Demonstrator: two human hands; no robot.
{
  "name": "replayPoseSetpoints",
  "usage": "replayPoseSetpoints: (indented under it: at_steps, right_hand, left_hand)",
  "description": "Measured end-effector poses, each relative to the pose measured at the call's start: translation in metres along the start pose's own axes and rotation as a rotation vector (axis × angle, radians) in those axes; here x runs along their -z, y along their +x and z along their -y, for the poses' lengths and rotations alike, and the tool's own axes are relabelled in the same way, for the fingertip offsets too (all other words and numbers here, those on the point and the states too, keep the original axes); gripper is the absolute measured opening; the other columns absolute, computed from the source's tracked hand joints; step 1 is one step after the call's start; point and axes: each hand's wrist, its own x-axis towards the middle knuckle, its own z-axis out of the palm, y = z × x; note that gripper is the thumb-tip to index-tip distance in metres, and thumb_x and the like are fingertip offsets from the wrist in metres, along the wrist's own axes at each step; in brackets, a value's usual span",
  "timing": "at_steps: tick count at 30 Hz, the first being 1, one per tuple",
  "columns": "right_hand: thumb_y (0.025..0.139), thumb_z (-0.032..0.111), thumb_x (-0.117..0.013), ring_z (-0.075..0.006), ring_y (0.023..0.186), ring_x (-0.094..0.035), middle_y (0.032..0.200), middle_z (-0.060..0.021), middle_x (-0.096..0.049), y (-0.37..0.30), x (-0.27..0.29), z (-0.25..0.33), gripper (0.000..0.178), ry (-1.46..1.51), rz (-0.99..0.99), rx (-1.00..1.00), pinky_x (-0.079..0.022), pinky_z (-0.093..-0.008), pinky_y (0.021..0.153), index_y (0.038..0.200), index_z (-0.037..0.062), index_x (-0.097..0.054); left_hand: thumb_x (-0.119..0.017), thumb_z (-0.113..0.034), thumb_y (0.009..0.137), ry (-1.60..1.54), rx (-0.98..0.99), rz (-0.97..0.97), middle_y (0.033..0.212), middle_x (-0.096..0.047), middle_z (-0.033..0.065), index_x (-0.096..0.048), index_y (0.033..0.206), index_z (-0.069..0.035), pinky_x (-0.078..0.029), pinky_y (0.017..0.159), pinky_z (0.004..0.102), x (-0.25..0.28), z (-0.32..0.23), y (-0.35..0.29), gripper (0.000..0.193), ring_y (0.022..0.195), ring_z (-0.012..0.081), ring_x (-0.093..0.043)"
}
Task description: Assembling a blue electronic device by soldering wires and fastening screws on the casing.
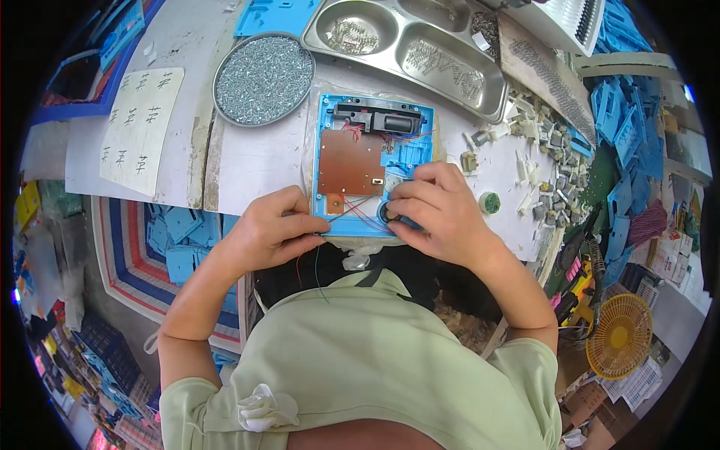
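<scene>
A blue plastic housing lies on the white work table, with a brown circuit board and a black part set in it. My left hand rests on its lower left corner, fingertips pinching thin red and green wires. My right hand covers the lower right corner and presses on a small round black speaker seated in the housing. Loose red and green wire ends hang below the table edge toward my green shirt.
A round tin of silver screws stands at the back left, a steel compartment tray with small parts behind the housing. White and grey small parts lie scattered at right. Blue housings fill a bag below left. A yellow fan sits lower right.
</scene>
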Motion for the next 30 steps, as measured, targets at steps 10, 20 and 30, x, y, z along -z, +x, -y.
replayPoseSetpoints:
  at_steps: [10, 20, 30]
  right_hand:
    - [0.076, 0.012, -0.082, -0.03, 0.097, -0.06, 0.104, -0.0043, -0.071, -0.017, 0.018, -0.003, 0.025, -0.022, -0.142, -0.054, -0.049, -0.0402, 0.089, 0.099, 0.0112, -0.073]
    - [0.085, 0.012, -0.072, -0.0314, 0.093, -0.062, 0.096, -0.0127, -0.069, -0.089, 0.089, -0.075, 0.02, -0.554, -0.354, -0.718, -0.05, -0.0422, 0.084, 0.103, 0.0024, -0.071]
    - [0.102, 0.006, -0.057, -0.0048, 0.068, -0.047, 0.087, 0.0025, -0.054, -0.116, 0.091, -0.038, 0.009, 0.291, -0.739, -0.875, -0.037, -0.0205, 0.058, 0.111, 0.0034, -0.058]
  left_hand:
    - [-0.085, -0.009, 0.073, 0.089, -0.012, 0.105, 0.08, -0.056, 0.0069, -0.076, 0.099, -0.01, -0.049, 0.06, 0.0378, 0.01, -0.008, 0.01, 0.028, 0.071, 0.025, -0.061]
    - [-0.076, -0.018, 0.083, -0.002, -0.062, 0.279, 0.085, -0.062, 0.0096, -0.072, 0.099, -0.007, -0.05, 0.071, 0.0421, 0.05, -0.033, 0.121, 0.019, 0.077, 0.0324, -0.063]
    - [-0.067, -0.015, 0.087, 0.606, -0.358, 0.249, 0.097, -0.064, 0.0098, -0.068, 0.09, -0.008, -0.054, 0.078, 0.0455, -0.009, 0.041, 0.305, 0.008, 0.091, 0.0335, -0.067]
